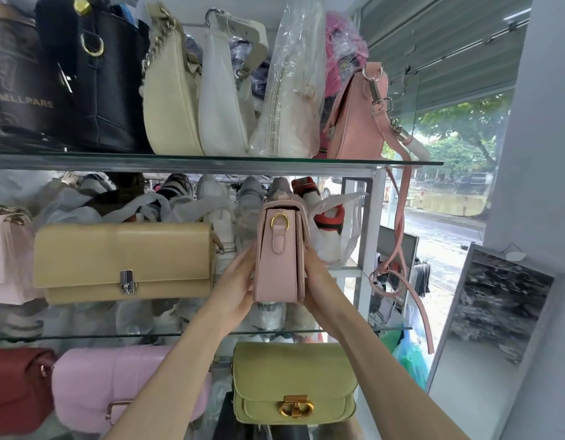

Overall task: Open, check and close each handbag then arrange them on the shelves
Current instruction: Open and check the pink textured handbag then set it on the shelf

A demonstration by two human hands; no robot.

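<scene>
Centre frame: pale pink handbag (279,252), smooth leather-look, boxy with rounded flap edge, held end-on to the camera, upright. Gold D-ring (280,221) on a leather tab at the top of its side panel. Flap looks closed.

Left hand (235,287) presses flat against the bag's left face, fingers roughly straight. Right hand (321,289) is on the right face, fingers wrapping behind it; both clamp the bag between them. Bag sits in front of the middle glass shelf (389,327) level, right of centre; can't tell if its base touches the glass.

Mid-left: tan rectangular flap clutch (124,263), glossy, silver turn-lock on the front, just beside the held bag.

Lower centre-right: olive-green flap bag (294,381), matte grainy texture, chunky gold clasp. Lower left: lilac pink bag (116,387), soft and smooth, next to a dark red bag (16,389) at the frame edge.

Upper shelf, left to right: black bucket bag (106,90) with gold hardware, cream shoulder bag (170,100) with chain, white curved shoulder bag (222,103), a bag in crinkled clear plastic (287,100), salmon-pink bag (359,122) at the right end, its long strap dangling past the shelf edge.
</scene>
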